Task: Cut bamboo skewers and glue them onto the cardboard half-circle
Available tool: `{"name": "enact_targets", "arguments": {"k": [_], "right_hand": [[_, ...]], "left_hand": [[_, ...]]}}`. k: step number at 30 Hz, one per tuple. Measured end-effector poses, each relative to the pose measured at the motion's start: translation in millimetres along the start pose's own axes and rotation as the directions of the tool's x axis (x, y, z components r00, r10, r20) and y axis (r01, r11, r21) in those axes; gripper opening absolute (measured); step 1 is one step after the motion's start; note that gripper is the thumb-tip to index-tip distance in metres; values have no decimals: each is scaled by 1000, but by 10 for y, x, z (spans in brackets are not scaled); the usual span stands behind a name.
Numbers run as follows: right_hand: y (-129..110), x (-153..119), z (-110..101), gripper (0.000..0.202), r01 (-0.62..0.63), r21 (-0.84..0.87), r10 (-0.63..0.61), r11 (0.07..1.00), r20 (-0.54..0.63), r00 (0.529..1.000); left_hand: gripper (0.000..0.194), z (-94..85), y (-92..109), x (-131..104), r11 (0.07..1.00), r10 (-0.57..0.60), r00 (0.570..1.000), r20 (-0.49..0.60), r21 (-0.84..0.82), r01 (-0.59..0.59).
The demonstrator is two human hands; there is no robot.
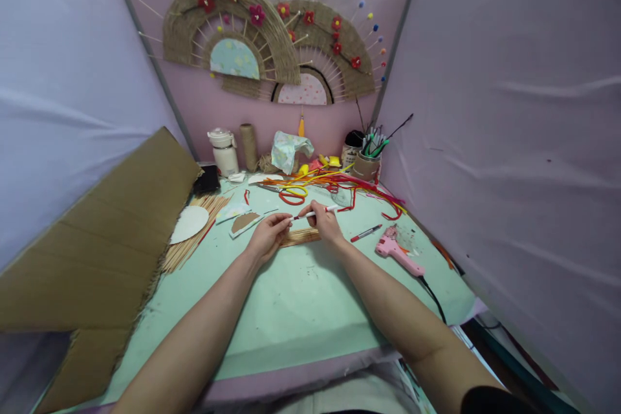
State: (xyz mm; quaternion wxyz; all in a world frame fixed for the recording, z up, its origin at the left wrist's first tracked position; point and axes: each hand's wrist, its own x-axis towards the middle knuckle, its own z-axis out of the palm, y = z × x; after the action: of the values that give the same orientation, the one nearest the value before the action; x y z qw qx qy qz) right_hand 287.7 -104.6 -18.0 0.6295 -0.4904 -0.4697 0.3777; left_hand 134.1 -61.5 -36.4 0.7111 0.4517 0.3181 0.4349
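My right hand (321, 218) is closed around a white pen (331, 208), which points left toward my left hand. The fingertips of my left hand (269, 233) are pinched together close to the pen's dark red tip; whatever they grip is too small to make out. Below both hands a row of thin wooden sticks (303, 237) lies on the pale green table cover (301, 297). To the left of my left hand rests a half-round cardboard piece (245, 223) with a light edge.
Right of my hands lie a red pen (366, 233) and a pink glue gun (398, 253) with a black cord. Scissors (292, 195) and coloured pipe cleaners (334, 178) are behind. Large cardboard (111, 233) leans at left beside more sticks (187, 255).
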Motion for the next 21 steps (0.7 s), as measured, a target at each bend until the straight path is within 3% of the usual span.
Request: {"name": "enact_targets", "arguments": {"k": [5,16,21], "right_hand": [[53,13,14,35,-22,37,23,999,-3,1000],[212,23,102,44,-29,138,49,990,-142,989],[221,27,103,44,-20,149,41,989,-142,989]], "left_hand": [[31,4,-1,-30,998,-20,999,37,59,18],[35,157,-69,-108,998,3,1000,-22,68,-2],[36,225,-81,-120,998,21,999,-43,63,-18]]}}
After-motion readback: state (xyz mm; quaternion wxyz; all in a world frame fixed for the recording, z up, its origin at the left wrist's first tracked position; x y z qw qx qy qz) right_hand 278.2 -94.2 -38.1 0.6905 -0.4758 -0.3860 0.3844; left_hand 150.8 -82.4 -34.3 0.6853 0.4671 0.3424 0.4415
